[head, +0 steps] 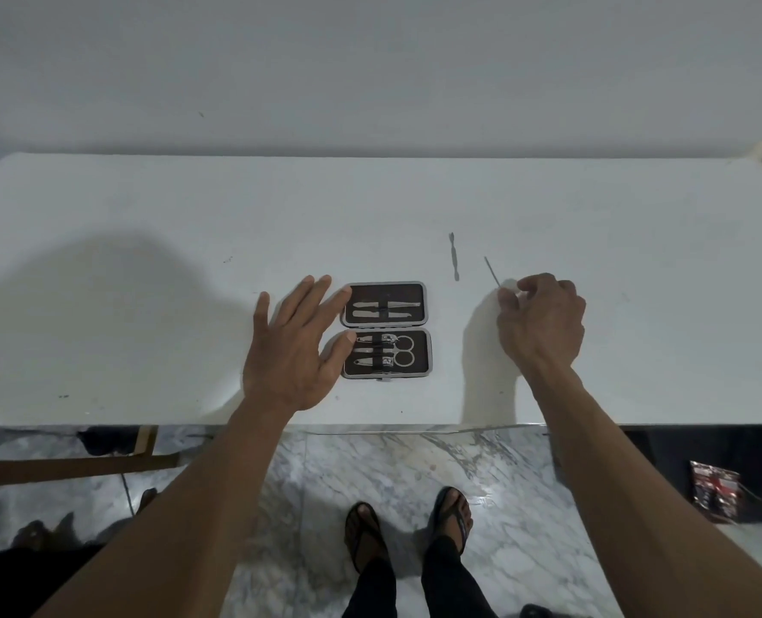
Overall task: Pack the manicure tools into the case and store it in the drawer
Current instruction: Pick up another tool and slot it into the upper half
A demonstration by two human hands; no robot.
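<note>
A small dark manicure case [423, 332] lies open flat on the white table [147, 305], with several metal tools strapped in both halves, scissors [402, 350] among them. My left hand [296, 350] rests flat beside the case, fingertips touching its left edge. To the right, my right hand [542, 321] pinches the near end of a thin metal tool [491, 270] that sticks up and away from the fingers. A double-ended metal pusher [453, 256] lies loose on the table between the case and my right hand.
The table's front edge [370, 425] runs just below my wrists; a marble floor and my sandalled feet show under it. A wall stands behind the table. A dark cabinet with a printed packet [715, 490] is at the lower right. No drawer is visible.
</note>
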